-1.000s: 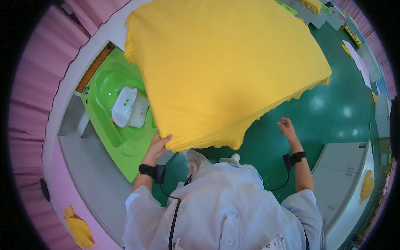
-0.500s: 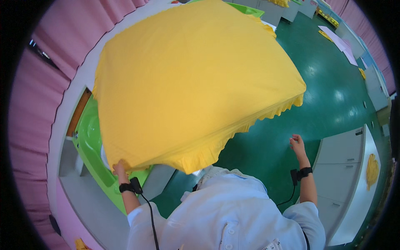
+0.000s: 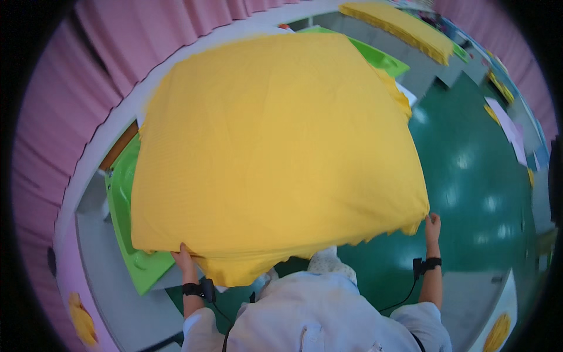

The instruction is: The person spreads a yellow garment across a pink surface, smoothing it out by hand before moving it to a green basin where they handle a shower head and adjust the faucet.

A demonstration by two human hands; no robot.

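Observation:
A large yellow cloth cover (image 3: pixel 281 146) with a gathered, ruffled edge spreads out in front of me, its surface mostly smooth and taut. Part of a bright green basin (image 3: pixel 146 276) shows below it at the left, and more green sticks out past its far right side. At the near left edge, the fingers of my left hand (image 3: pixel 185 258) are closed on the cover's hem. My right hand (image 3: pixel 433 229) pinches the near right corner, where the ruffle bunches. The cloth hides whatever lies beneath its middle.
Pink curtains (image 3: pixel 53 152) hang along the left wall. Another yellow-covered unit (image 3: pixel 399 23) stands at the far right. A white cabinet (image 3: pixel 469 299) is beside my right arm, and a bunched yellow cloth (image 3: pixel 82 320) is at the lower left. Green floor (image 3: pixel 463 182) runs along the right.
My right hand, empty before, has moved down and now grips the cover's right corner. My left hand still holds the hem. The near right corner has come down toward me, and the view has shifted.

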